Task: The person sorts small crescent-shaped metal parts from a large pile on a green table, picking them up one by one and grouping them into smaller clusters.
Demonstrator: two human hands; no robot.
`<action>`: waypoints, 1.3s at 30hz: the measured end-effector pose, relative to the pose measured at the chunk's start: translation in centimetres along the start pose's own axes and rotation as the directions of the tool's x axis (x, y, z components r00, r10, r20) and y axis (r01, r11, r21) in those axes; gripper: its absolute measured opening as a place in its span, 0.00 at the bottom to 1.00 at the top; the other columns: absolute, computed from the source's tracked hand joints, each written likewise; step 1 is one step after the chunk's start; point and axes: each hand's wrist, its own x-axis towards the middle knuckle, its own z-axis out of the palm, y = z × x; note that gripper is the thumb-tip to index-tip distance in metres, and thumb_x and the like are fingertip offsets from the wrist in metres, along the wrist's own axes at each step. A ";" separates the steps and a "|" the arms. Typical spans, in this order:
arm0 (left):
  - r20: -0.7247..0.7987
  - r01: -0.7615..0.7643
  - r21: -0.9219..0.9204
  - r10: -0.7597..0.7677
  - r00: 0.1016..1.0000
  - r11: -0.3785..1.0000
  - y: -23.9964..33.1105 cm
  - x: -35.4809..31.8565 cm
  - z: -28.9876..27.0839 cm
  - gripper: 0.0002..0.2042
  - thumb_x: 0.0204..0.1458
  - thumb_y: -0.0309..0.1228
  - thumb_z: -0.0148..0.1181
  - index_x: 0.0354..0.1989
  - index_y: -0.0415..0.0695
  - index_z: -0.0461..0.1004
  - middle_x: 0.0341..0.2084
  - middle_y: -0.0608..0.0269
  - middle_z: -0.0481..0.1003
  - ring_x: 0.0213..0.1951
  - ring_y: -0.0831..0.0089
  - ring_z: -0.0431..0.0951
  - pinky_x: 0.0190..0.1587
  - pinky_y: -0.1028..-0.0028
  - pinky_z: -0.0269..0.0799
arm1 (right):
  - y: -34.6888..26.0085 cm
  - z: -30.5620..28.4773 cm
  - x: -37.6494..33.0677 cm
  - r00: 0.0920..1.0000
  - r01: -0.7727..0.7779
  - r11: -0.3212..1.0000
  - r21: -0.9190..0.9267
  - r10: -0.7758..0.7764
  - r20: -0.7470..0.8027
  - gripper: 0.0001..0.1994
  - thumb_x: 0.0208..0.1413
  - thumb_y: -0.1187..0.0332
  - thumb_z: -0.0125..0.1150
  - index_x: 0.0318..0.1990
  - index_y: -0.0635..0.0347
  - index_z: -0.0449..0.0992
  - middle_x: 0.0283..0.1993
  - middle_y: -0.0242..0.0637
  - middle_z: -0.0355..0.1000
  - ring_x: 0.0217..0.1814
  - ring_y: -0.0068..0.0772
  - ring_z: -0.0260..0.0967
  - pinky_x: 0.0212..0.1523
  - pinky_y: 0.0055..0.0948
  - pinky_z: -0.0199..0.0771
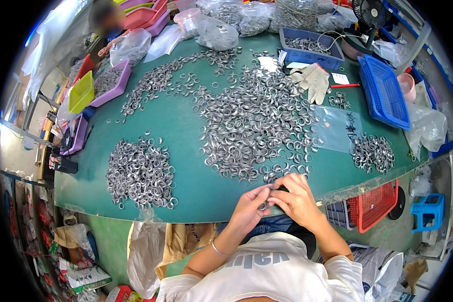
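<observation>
White shirt, left hand pinching metal ring, right hand curled alongside, grip unclear, ring pile beyond

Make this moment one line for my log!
left hand: holding grey ring | right hand: close against left hand | ring heap: beyond hands, on green table

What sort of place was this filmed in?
Probably a workshop or small-parts sorting room: a large heap of grey rings lies on a green worktable, with a blue bin and bulging clear bags along its far edge.
</observation>
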 end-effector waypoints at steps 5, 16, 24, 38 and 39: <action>0.099 -0.032 0.052 0.027 0.995 0.998 -0.3 0.4 -1.6 0.12 0.58 0.31 0.54 0.47 0.39 0.72 0.31 0.63 0.75 0.27 0.80 0.69 0.24 0.83 0.64 | 3.9 -1.1 0.3 0.940 -0.243 0.958 0.154 0.272 -0.206 0.05 0.45 0.73 0.65 0.30 0.62 0.78 0.34 0.37 0.73 0.39 0.39 0.67 0.42 0.34 0.63; 0.031 -0.041 0.079 0.039 0.999 0.996 -0.5 0.0 -0.5 0.13 0.58 0.30 0.53 0.49 0.39 0.72 0.35 0.61 0.75 0.29 0.79 0.71 0.24 0.84 0.64 | 4.7 -0.1 0.4 0.877 -0.372 0.921 0.112 0.389 -0.283 0.05 0.41 0.75 0.67 0.28 0.60 0.78 0.28 0.38 0.71 0.33 0.37 0.67 0.37 0.32 0.63; -0.034 0.020 0.036 -0.018 0.999 0.999 -0.6 0.3 0.4 0.14 0.59 0.35 0.52 0.48 0.38 0.72 0.34 0.63 0.74 0.31 0.79 0.71 0.25 0.83 0.63 | 2.0 -0.2 -0.7 0.989 -0.115 0.965 0.235 0.132 -0.060 0.04 0.42 0.74 0.66 0.29 0.59 0.79 0.31 0.34 0.72 0.37 0.37 0.67 0.40 0.34 0.64; -0.038 -0.013 -0.026 0.012 0.999 1.000 -0.3 0.2 0.2 0.08 0.56 0.32 0.56 0.39 0.40 0.74 0.27 0.67 0.71 0.29 0.77 0.70 0.21 0.84 0.59 | 7.9 -0.2 0.5 0.937 -0.341 0.830 -0.442 0.262 -0.231 0.05 0.40 0.71 0.67 0.25 0.59 0.76 0.31 0.34 0.65 0.39 0.39 0.61 0.41 0.36 0.55; -0.043 -0.009 -0.033 0.008 0.999 0.999 -0.2 0.1 0.3 0.08 0.56 0.31 0.56 0.40 0.40 0.74 0.27 0.67 0.71 0.29 0.77 0.70 0.21 0.84 0.59 | 7.9 -0.3 0.6 0.945 -0.325 0.821 -0.470 0.262 -0.194 0.06 0.40 0.70 0.67 0.25 0.59 0.76 0.31 0.34 0.66 0.39 0.39 0.61 0.41 0.36 0.55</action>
